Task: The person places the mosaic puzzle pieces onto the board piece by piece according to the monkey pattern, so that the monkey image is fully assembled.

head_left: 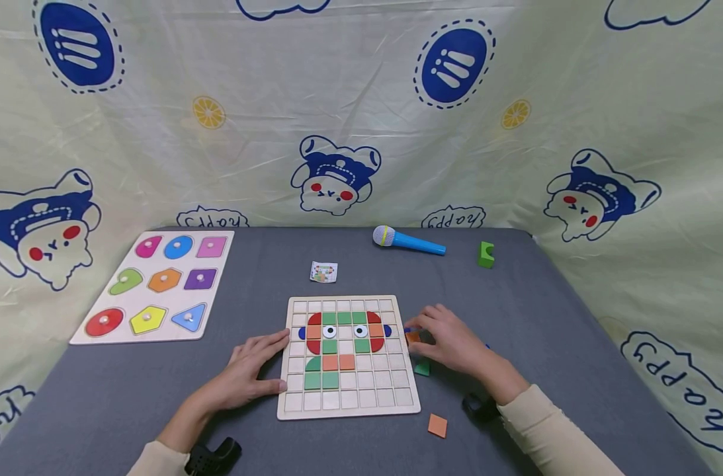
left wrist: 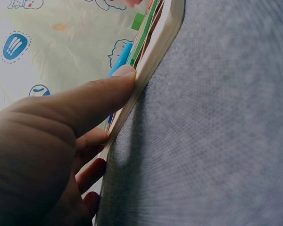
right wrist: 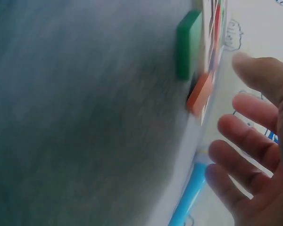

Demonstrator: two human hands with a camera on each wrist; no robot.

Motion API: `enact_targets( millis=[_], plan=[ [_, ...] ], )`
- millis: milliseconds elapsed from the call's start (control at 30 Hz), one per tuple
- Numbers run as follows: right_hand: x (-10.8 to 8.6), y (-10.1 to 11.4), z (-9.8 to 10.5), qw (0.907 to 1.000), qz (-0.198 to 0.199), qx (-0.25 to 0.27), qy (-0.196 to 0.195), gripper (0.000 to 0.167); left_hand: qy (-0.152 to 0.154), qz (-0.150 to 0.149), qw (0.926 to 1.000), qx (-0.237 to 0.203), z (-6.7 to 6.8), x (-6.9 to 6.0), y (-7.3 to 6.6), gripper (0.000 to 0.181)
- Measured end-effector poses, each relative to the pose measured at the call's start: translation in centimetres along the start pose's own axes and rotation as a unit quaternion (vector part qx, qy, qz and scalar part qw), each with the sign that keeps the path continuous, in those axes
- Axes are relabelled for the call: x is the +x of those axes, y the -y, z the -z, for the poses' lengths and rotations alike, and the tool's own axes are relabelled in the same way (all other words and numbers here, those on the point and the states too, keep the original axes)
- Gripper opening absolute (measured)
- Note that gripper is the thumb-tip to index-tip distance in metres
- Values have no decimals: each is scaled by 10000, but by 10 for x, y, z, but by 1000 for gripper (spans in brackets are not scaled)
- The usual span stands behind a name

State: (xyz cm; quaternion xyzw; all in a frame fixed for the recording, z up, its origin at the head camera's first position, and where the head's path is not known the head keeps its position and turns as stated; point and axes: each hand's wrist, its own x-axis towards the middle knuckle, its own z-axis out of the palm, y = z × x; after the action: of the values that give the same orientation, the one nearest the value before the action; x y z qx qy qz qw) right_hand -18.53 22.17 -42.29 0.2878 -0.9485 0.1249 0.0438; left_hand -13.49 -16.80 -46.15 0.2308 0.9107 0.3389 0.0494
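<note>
A white grid board [head_left: 385, 398] lies flat in front of me, with green, orange, red and blue tiles and two eye tiles [head_left: 329, 331] forming a face-like pattern. Along its left edge rests my left hand [head_left: 248, 367], thumb and fingertips touching the rim. My right hand [head_left: 450, 340] hovers just past the right edge, over an orange piece [head_left: 413, 336] and beside a green piece [head_left: 423, 368]. The right wrist view shows its fingers [right wrist: 247, 136] loosely bent, with nothing between them. A blue piece [head_left: 407, 329] is mostly hidden by that hand.
Near the board's lower right corner lies an orange square tile [head_left: 437, 426]. Behind the board are a small printed card [head_left: 323, 272], a blue toy microphone [head_left: 417, 243] and a green block [head_left: 486, 254]. A shape puzzle board [head_left: 153, 304] occupies the table's left side.
</note>
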Motion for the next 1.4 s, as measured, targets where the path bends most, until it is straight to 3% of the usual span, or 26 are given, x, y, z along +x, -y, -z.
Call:
enact_targets(
  millis=[333, 700, 1400],
  plan=[
    [-1, -17, -7, 9985, -364, -80, 403, 36, 26, 60, 10000, -12, 0, 0, 0, 79],
    [0, -19, -8, 9975, -429, -111, 544, 29, 42, 33, 10000, -2, 0, 1, 1, 78],
    [-3, -19, -7, 9988, -256, -77, 415, 25, 23, -19, 10000, 20, -1, 1, 2, 78]
  ],
)
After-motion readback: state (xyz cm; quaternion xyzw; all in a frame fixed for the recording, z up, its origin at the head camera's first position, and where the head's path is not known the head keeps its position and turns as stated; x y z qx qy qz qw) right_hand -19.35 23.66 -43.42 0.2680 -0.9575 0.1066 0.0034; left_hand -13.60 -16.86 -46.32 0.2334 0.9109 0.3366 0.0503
